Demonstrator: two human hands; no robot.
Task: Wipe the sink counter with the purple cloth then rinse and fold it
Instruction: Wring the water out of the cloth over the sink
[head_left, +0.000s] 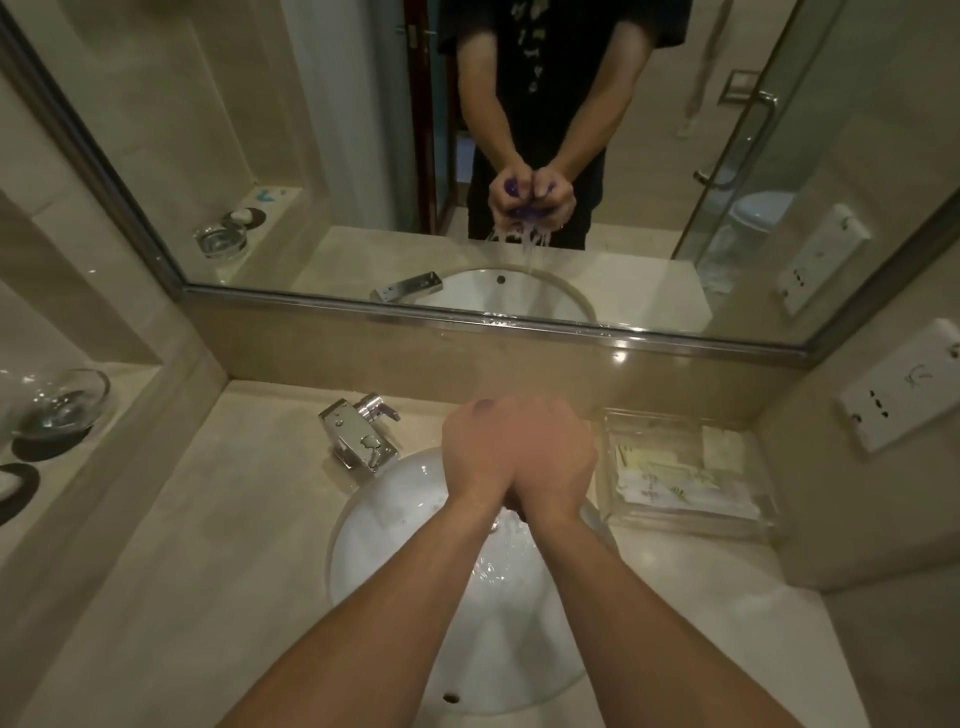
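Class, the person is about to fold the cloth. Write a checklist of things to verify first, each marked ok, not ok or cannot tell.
1. Cloth in a firm grip: ok, seen in the mirror, bunched between the left hand and right hand.
2. Hands over the sink: ok.
3. Wringing finished: not ok, water still pours down.
4. Faucet turned off: cannot tell.
5. Cloth rinsed clean: cannot tell, it is mostly hidden.
6. Tray clear of the water: ok, it sits apart on the counter.
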